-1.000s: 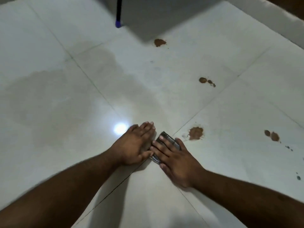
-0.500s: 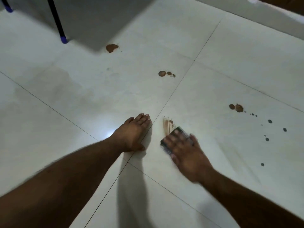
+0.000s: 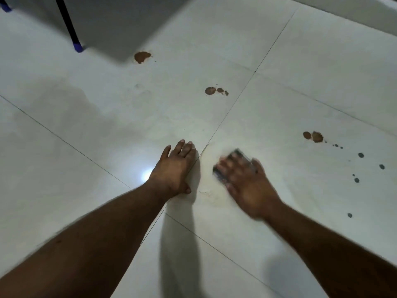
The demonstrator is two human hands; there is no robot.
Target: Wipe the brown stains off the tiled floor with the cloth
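My right hand (image 3: 247, 181) lies flat with fingers spread on a small dark folded cloth (image 3: 240, 154), pressing it on the white tiled floor (image 3: 279, 108); the hand is motion-blurred. A faint pale brownish smear (image 3: 211, 190) marks the tile left of the cloth. My left hand (image 3: 175, 168) rests flat on the floor beside a grout line, fingers straight. Brown stains remain farther out: one (image 3: 141, 57) near the shadow at the back, a cluster (image 3: 214, 90) in the middle, and a pair (image 3: 313, 136) to the right.
A black furniture leg with a blue foot (image 3: 76, 45) stands at the back left, with another blue foot (image 3: 5, 7) at the far left corner. Several small dark spots (image 3: 361, 155) dot the tile at right. A damp grey patch (image 3: 71, 108) spreads at left.
The brown stain ahead of the cloth has been rubbed out to a faint smear. My right hand with the cloth has slid right, away from my left hand. The view has shifted.
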